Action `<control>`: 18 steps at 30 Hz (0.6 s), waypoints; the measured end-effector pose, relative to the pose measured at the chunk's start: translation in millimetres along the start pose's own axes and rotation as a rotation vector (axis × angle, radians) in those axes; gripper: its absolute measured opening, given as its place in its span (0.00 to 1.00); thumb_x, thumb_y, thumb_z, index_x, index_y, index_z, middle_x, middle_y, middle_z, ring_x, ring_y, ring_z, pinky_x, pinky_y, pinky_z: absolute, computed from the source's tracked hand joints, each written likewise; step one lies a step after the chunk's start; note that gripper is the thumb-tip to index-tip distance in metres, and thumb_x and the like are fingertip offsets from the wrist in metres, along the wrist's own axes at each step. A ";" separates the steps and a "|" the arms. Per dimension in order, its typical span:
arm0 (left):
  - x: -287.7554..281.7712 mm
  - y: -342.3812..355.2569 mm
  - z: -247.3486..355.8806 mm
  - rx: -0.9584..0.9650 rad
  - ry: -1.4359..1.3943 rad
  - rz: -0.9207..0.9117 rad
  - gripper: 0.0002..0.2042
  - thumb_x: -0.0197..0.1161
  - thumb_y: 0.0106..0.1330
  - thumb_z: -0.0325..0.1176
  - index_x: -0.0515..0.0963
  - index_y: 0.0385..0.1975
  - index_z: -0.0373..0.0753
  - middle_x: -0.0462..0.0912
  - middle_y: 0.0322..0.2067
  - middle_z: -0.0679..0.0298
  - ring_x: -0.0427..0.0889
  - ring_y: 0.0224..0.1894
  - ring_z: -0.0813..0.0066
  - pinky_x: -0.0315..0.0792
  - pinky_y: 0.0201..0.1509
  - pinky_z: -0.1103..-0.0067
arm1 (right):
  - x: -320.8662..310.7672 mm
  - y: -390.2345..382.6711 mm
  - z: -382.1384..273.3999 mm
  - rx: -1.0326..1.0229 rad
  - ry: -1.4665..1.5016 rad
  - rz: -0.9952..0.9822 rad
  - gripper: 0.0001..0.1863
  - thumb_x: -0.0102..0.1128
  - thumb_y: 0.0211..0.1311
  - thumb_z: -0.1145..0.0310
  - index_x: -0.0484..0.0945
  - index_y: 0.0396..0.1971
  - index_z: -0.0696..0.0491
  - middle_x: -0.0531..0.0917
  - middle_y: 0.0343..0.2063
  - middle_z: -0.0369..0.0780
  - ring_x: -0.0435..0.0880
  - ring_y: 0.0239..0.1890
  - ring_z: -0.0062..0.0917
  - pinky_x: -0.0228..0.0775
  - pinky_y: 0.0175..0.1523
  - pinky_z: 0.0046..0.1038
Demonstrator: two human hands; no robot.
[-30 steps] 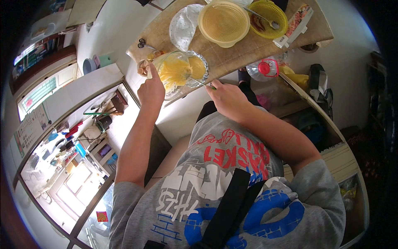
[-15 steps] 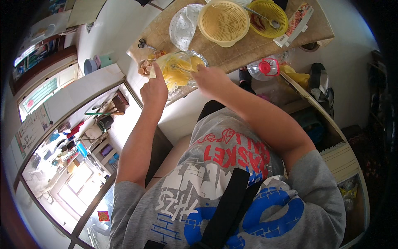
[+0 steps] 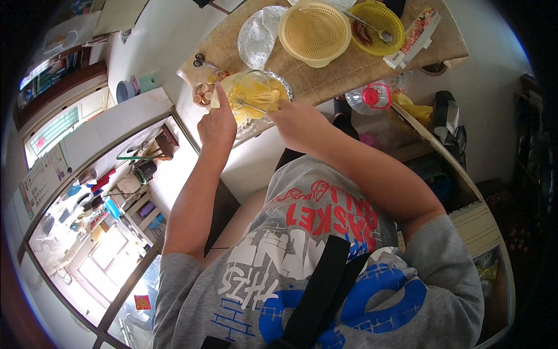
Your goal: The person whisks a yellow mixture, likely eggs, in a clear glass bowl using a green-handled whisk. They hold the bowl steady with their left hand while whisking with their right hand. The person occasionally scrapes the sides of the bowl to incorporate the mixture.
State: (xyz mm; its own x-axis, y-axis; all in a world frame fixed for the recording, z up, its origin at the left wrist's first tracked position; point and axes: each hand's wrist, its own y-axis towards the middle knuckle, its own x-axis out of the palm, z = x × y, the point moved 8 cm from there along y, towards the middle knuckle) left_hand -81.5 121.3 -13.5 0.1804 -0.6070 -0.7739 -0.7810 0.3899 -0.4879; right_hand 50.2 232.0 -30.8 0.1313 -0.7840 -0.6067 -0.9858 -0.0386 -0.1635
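Observation:
A clear bowl of yellow, egg-like mixture is at the table's near left edge, tilted toward me. My left hand is closed on the left side of its rim, thumb pointing up along a pale edge. My right hand is closed round the end of a thin metal utensil that dips into the mixture. Its working end is hidden in the yellow, so its kind is unclear. Crumpled foil shows behind and to the right of the bowl.
Left of the bowl is a small dish of brown, shell-like pieces, with scissors beyond. A white patterned sheet, cream colander, yellow basket with a spoon and long box line the table. A plastic jug stands below.
My right hand has moved slightly down and right, and the utensil has swung through the mixture, showing more of its shaft. My left hand stays on the bowl.

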 end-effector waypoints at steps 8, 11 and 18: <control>0.9 0.1 -0.1 -0.002 0.005 -0.009 0.36 0.52 0.66 0.29 0.48 0.75 0.37 0.86 0.27 0.50 0.88 0.29 0.56 0.80 0.34 0.63 | 46.4 12.3 27.4 0.029 -0.002 0.059 0.08 0.58 0.56 0.71 0.82 0.32 0.59 0.84 0.34 0.50 0.87 0.34 0.43 0.81 0.39 0.41; 5.6 -0.2 -6.5 -0.019 0.012 -0.001 0.36 0.53 0.66 0.29 0.49 0.74 0.37 0.86 0.26 0.50 0.88 0.29 0.56 0.80 0.33 0.63 | 45.2 -2.7 34.2 0.016 -0.001 0.008 0.08 0.59 0.55 0.72 0.82 0.31 0.59 0.84 0.32 0.50 0.87 0.35 0.44 0.81 0.40 0.41; -1.7 0.1 -3.9 -0.028 0.010 -0.015 0.35 0.52 0.66 0.29 0.49 0.74 0.37 0.86 0.26 0.51 0.88 0.29 0.56 0.80 0.34 0.63 | 17.0 -16.6 8.4 -0.010 0.019 -0.082 0.17 0.57 0.54 0.76 0.79 0.46 0.60 0.82 0.40 0.49 0.85 0.40 0.44 0.79 0.45 0.41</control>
State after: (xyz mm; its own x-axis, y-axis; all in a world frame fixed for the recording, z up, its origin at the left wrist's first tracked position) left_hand -84.2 119.7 -10.6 0.1866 -0.6196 -0.7624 -0.7949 0.3608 -0.4878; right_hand 69.6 224.6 -44.9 0.2100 -0.7898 -0.5764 -0.9728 -0.1098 -0.2040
